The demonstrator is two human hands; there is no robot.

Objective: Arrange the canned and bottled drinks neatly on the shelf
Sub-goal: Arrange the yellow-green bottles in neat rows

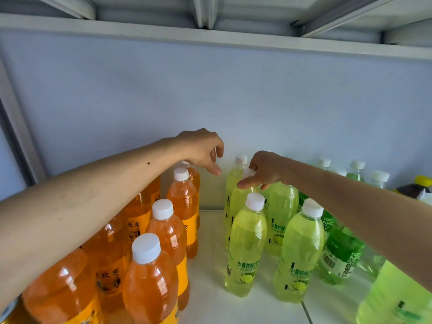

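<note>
Several orange soda bottles (149,277) with white caps stand in rows on the left of the white shelf (210,288). Several yellow-green lime bottles (247,244) stand in rows right of a bare gap. My left hand (203,148) hovers above the rear orange bottles with loosely curled fingers, holding nothing. My right hand (264,170) reaches over the lime rows and pinches the cap and neck of a rear lime bottle (240,195). Another lime bottle (236,174) stands just behind it against the back wall.
Darker green bottles (339,251) stand right of the lime rows, and a dark bottle with a yellow cap (420,185) sits at the far right. The upper shelf's underside (210,40) hangs overhead. A grey back wall (210,101) closes the rear.
</note>
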